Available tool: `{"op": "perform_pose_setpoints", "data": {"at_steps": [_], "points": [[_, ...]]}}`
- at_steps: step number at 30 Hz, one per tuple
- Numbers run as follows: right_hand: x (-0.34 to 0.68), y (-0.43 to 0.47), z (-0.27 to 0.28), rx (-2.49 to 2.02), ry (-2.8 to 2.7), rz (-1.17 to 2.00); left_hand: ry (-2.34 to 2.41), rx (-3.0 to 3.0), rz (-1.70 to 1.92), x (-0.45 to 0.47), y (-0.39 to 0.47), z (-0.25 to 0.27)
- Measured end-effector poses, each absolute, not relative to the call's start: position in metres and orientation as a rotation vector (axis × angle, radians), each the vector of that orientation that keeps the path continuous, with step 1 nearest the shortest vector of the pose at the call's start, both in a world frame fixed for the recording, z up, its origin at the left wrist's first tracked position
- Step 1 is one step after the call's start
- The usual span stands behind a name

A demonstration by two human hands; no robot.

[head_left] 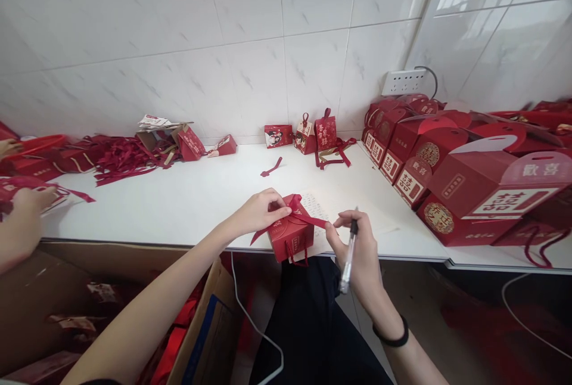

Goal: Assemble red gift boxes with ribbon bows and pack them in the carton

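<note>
A small red gift box (292, 236) with a cord handle stands near the front edge of the white table. Red ribbon (308, 219) lies across its top, gathered at a knot or loop. My left hand (268, 209) pinches the ribbon at the box top, thumb and fingers closed. The ribbon's right end is between the thumb and a finger of my right hand (357, 248), right of the box. A clear pen with a black part (348, 260) is also held in my right hand. Under the box lies a paper with handwriting (315, 209), partly covered.
Red boxes (491, 182) are stacked on the right. Small boxes (304, 134) and ribbon scraps lie along the wall. A ribbon pile (125, 158) is at left, near another person's hand (22, 224). Below the table edge is an open carton (210, 313); a power strip (404, 82) is behind.
</note>
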State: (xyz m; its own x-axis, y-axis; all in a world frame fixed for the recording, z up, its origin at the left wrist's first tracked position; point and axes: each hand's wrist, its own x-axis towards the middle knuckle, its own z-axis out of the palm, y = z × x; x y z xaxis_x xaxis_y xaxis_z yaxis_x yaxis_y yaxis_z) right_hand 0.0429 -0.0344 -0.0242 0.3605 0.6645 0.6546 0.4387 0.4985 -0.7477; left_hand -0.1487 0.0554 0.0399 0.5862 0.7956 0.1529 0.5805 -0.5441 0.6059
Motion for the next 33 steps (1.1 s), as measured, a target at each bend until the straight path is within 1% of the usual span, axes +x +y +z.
{"op": "perform_pose_setpoints", "data": {"at_steps": [2, 3, 6, 8, 11, 15, 21, 28, 30, 33], "points": [[0.030, -0.039, -0.018, -1.016, -1.359, -0.089, 1.042, 2.303, 0.508, -0.151, 0.060, 0.044], [0.021, -0.041, -0.015, -0.926, -1.455, -0.158, 1.025, 2.299, 0.489, -0.151, 0.062, 0.045], [-0.011, -0.042, -0.012, -0.720, -1.785, -0.237, 1.055, 2.281, 0.483, -0.151, 0.065, 0.046], [-0.029, -0.038, -0.015, -0.721, -1.875, -0.341, 1.097, 2.272, 0.496, -0.149, 0.065, 0.043], [-0.045, -0.028, -0.024, -0.804, -1.842, -0.432, 1.117, 2.272, 0.521, -0.148, 0.065, 0.040], [-0.046, -0.018, -0.031, -0.836, -1.777, -0.461, 1.086, 2.278, 0.534, -0.149, 0.066, 0.037], [-0.042, -0.021, -0.030, -0.670, -1.733, -0.402, 1.123, 2.281, 0.602, -0.148, 0.059, 0.034], [-0.035, -0.037, -0.013, -0.532, -1.811, -0.164, 1.088, 2.278, 0.675, -0.147, 0.055, 0.033], [-0.016, -0.032, -0.003, -0.641, -1.678, -0.039, 1.073, 2.292, 0.682, -0.147, 0.054, 0.032], [0.023, -0.012, 0.011, -0.966, -1.523, 0.211, 1.049, 2.300, 0.684, -0.147, 0.053, 0.033]]}}
